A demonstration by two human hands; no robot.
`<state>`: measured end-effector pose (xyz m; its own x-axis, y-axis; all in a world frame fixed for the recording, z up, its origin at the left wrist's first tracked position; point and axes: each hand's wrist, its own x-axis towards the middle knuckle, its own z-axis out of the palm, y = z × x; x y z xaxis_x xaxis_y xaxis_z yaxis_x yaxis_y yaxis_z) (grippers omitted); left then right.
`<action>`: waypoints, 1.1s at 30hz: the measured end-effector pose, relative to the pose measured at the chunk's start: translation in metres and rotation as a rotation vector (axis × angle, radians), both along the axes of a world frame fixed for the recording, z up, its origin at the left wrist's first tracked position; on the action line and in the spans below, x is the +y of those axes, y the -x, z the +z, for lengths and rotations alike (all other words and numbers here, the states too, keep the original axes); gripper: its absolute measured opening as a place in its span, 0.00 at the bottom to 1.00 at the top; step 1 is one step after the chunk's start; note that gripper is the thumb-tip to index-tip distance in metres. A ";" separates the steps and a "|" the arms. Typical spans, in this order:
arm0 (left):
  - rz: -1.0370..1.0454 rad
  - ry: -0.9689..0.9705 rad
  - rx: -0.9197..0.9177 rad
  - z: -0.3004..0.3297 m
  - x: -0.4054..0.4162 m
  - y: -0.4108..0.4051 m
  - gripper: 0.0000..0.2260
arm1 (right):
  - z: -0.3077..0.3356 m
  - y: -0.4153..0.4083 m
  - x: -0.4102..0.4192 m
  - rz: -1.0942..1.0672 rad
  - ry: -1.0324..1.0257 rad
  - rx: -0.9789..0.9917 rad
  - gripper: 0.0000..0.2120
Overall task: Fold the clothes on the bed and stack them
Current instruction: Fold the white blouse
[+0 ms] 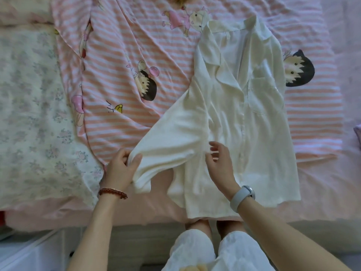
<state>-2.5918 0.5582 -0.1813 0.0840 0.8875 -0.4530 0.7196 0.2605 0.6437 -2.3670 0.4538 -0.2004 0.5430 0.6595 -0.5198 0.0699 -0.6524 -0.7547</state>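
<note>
Bed (136, 45) in pink stripes carries one white shirt (244, 106), front up, at 3 o'clock. Left hand (119, 171) pinches its one spread sleeve (172, 137); right hand (220, 163) hovers with loose fingers. Best carry the cuff toward 2 o'clock, flat across the placket.

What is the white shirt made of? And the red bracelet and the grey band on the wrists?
The white shirt looks like thin, soft woven cloth, maybe cotton or rayon: it wrinkles, drapes, and lets some light through. The red bracelet looks like small glossy beads, perhaps wood or stone. The grey band looks like smooth matte rubber or silicone.
</note>
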 end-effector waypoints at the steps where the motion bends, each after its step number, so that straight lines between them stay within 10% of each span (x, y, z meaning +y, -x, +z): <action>1: 0.018 -0.013 0.051 0.002 0.001 0.005 0.08 | 0.005 0.012 0.000 0.098 -0.044 0.036 0.12; 6: 0.107 -0.259 0.497 0.013 0.036 0.033 0.09 | 0.013 0.061 0.014 0.393 -0.050 0.206 0.10; 12: 0.345 -0.231 0.541 0.019 0.104 0.067 0.09 | 0.012 0.065 0.053 0.486 -0.111 0.098 0.20; 20: 0.229 0.216 0.051 0.036 0.123 0.038 0.11 | 0.021 0.078 0.098 0.587 -0.182 0.122 0.17; 28: 0.278 0.541 -0.671 0.048 0.105 -0.013 0.08 | 0.002 0.104 0.099 0.233 -0.097 0.387 0.02; 33: 0.342 0.291 -0.419 0.018 0.088 -0.006 0.05 | -0.008 0.080 0.099 0.151 -0.038 0.258 0.06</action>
